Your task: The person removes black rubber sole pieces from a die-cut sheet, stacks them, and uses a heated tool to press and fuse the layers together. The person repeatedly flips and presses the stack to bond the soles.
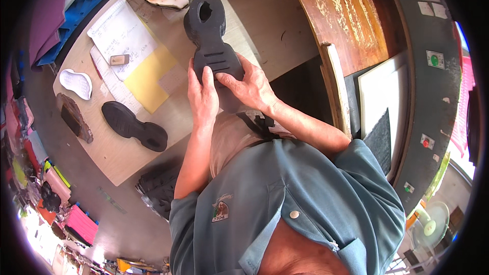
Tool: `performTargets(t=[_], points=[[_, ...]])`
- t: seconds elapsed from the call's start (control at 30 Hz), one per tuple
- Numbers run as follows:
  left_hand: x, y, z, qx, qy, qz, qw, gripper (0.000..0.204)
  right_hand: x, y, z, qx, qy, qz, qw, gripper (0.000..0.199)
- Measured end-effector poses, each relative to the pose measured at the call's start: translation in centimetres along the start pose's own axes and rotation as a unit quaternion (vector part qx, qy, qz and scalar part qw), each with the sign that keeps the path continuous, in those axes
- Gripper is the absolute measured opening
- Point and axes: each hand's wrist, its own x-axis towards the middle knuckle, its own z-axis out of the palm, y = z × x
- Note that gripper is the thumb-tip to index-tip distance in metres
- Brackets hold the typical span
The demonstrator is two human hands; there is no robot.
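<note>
Both grips on blk sole

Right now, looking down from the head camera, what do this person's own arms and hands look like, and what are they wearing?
Both hands are bare, with no gloves, rings or watch visible: the left hand and the right hand. The forearms are uncovered too. The person wears a short-sleeved grey-blue polo shirt with a pale button at the collar and a small stitched badge on the chest.
</note>
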Motion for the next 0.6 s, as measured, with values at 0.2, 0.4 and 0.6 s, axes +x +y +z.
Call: performTargets(t=[0.2, 0.4, 0.6], points=[[-1.1, 1.3, 0.3, -0.06, 0.012, 0.009, 0.998, 0.052, -1.1, -1.0, -0.6, 0.014, 0.02, -0.05, 0.998, 0.087], [0.5, 1.6, -0.6, -0.179, -0.012, -0.041, 0.983, 0.054, 0.4, -1.2, -1.7, 0.149, 0.014, 0.014, 0.989, 0.068], [1.0, 1.8, -0.6, -0.177, -0.006, -0.065, 0.982, 0.061, 0.6, -1.7, -2.9, 0.002, -0.034, -0.016, 0.999, 0.062]])
